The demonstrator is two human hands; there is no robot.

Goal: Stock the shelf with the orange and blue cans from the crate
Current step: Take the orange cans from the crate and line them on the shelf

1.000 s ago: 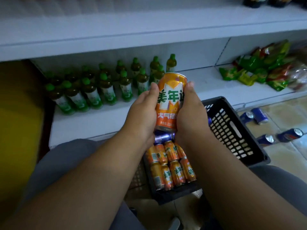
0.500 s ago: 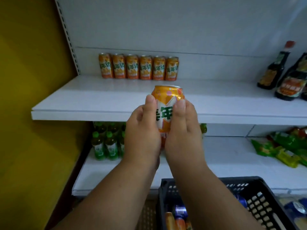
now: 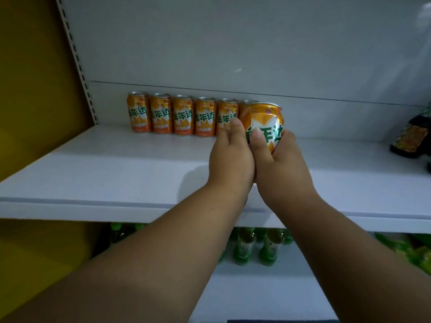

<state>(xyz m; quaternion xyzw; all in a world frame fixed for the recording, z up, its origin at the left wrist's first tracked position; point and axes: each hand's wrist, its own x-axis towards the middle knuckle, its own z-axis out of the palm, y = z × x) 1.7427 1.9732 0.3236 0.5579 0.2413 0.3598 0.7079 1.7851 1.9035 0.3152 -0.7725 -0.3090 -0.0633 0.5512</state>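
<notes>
Both hands held one orange can [image 3: 264,123] between them: the left hand [image 3: 229,157] wrapped its near-left side, the right hand [image 3: 279,162] cupped it from below and right. The can stood upright above the shelf [image 3: 116,173], at the right end of the can row [image 3: 182,115]; contact with the shelf could not be confirmed. Six orange cans stood in that row against the back panel. No blue cans were shelved. The crate was out of view, so the remaining stock was unknown.
</notes>
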